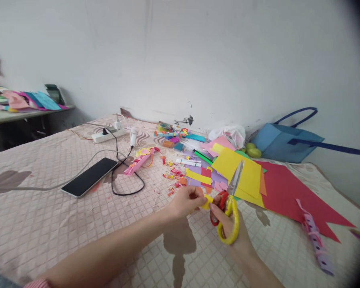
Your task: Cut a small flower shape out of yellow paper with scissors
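Between the fingertips of my left hand [187, 201] is pinched a small piece of yellow paper [208, 201]. My right hand [234, 226] carries scissors [234, 180] with one red and one yellow handle loop, their blades pointing up and away from me. The right thumb and fingertips also touch the yellow piece's right side. Just beyond my hands lie purple paper [195, 179] with yellow and red strips on it, and many tiny red, orange and yellow scraps [174, 175].
Yellow sheets [232, 168] and a large red sheet [294, 200] spread to the right, before a blue bag [285, 140]. A purple dotted paper strip [316, 244] lies far right. Leftward are a phone [90, 176], a pink paper piece [139, 163], cables and a power strip [108, 135].
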Motion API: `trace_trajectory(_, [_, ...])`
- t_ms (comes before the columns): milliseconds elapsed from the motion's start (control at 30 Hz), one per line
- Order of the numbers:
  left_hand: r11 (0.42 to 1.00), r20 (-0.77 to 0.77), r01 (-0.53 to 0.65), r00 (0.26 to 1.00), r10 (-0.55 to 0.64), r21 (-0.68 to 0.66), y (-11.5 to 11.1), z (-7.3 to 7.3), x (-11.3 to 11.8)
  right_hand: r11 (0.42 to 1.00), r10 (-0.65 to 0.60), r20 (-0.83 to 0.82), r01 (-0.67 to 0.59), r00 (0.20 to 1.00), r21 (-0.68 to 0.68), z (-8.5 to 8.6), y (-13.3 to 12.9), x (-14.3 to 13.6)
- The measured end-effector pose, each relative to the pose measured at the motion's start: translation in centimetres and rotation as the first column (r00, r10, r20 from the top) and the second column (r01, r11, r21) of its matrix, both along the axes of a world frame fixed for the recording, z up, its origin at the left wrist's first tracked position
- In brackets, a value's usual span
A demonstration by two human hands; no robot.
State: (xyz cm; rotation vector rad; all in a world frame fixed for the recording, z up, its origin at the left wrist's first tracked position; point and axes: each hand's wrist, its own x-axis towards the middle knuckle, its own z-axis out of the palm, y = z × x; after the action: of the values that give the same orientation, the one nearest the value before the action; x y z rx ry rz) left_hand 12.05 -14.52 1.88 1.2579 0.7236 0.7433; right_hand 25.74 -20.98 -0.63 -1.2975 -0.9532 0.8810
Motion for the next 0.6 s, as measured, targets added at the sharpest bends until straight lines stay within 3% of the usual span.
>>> trace_trajectory(133, [0.999,-0.022,-0.01,1.0,0.011,0.036,0.6,0.1,-0.3,1.0,0.006,-0.01,-0.006,1.0,-0.015,-0.1,0.0,0.3])
trace_trajectory(233, [0.983,-0.077,-0.096,0.991,0.109,0.158,2.4,0.4,-1.3,1.0,0.0,-0.001,0.0,1.0,-0.013,0.0,-0.1,0.4])
trace_trajectory(333, [0.855,-0.167,-0.296,0.903,0.396,0.426,4.8,0.3,-3.0,1.0,-0.009,-0.023,0.008,1.0,-0.015,-0.2,-0.1,0.4])
trace_trajectory(433, [0.729,-0.257,-0.359,0.77,0.585,0.583,7.0,-0.1,-4.7,1.0,-0.01,-0.058,0.008,0.998,-0.027,-0.5,0.1,0.5])
trace_trajectory(600, [0.693,-0.289,-0.423,0.689,0.664,0.584,9.5,-1.0,-6.6,0.999,0.016,-0.079,-0.02,0.997,-0.042,-0.7,0.2,0.4])
